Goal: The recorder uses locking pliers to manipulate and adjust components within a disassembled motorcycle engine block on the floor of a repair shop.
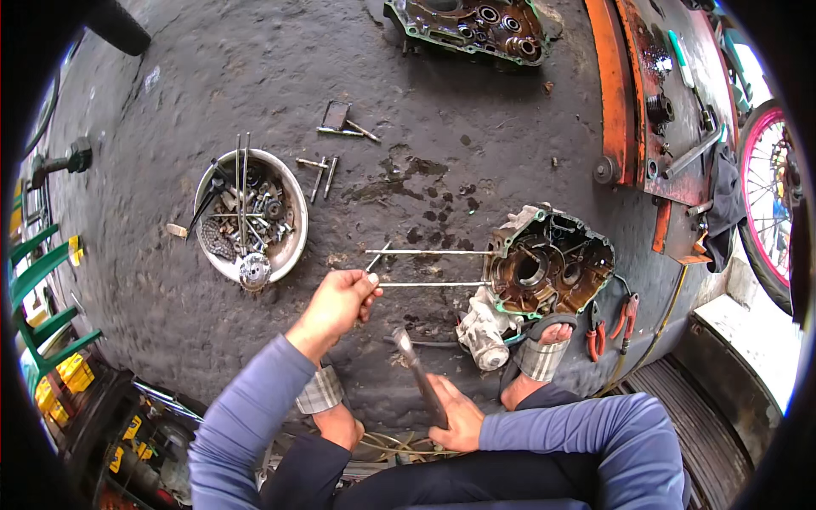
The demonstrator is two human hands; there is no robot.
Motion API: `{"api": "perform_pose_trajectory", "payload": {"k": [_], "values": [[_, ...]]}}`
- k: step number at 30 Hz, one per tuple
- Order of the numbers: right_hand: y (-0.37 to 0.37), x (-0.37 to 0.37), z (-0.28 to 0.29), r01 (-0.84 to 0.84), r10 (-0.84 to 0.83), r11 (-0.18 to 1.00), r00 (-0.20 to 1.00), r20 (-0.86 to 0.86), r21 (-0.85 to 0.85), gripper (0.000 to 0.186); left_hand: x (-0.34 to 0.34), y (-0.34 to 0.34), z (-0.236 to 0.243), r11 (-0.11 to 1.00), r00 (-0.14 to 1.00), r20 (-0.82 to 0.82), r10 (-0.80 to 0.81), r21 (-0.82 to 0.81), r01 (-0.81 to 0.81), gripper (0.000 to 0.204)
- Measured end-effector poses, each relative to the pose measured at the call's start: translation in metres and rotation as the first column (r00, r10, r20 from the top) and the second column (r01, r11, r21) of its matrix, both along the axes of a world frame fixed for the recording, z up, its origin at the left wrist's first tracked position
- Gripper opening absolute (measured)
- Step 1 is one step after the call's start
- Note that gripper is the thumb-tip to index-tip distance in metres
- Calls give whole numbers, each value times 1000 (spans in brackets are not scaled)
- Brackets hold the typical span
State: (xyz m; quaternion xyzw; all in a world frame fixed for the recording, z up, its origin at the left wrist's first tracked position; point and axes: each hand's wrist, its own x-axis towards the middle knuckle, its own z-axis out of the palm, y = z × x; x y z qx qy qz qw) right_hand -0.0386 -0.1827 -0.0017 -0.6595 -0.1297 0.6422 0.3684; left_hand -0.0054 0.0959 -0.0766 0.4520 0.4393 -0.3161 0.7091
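Observation:
My left hand (338, 308) is closed, with thumb and fingers pinching a short thin metal rod (380, 257) that slants up beside the free end of a long stud (433, 285). A second long stud (425, 252) runs parallel just above it. Both studs stick out leftward from an oily engine crankcase half (552, 263) on the ground, its open inner side showing. Whether my fingers also touch the lower stud, I cannot tell. My right hand (459, 418) is wrapped round a hammer (418, 374), its head pointing up and left, below the studs and apart from them.
Left of me stands a metal bowl (299, 229) of loose engine parts. Loose bolts (319, 180) lie beyond it. Another crankcase half (476, 30) rests at the far side. Red-handled pliers (596, 336) lie right of my foot, near an orange metal stand (625, 102).

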Motion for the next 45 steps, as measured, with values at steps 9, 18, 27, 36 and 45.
{"api": "perform_pose_trajectory", "payload": {"k": [9, 18, 27, 36, 45], "values": [[-16, 22, -8, -357, 323, 874, 934, 154, 330, 96, -25, 13, -22, 748, 640, 533, -554, 656, 102, 14], [-9, 24, -5, -367, 352, 855, 930, 110, 366, 93, 7, 19, -3, 953, 982, -187, 28, -291, -83, 29], [-44, 156, 96, -723, 685, 656, 691, 232, 217, 88, -20, 18, -30, 679, 457, 577, -676, 729, 84, 16], [-120, 223, 179, -283, 159, 902, 920, -358, -327, 79, -22, 20, -31, 982, 972, 230, -45, -169, 86, 26], [-193, 177, 147, 392, -535, 764, 829, -165, -512, 83, -26, -7, -21, 849, 794, 516, -321, 529, 0, 14]]}}
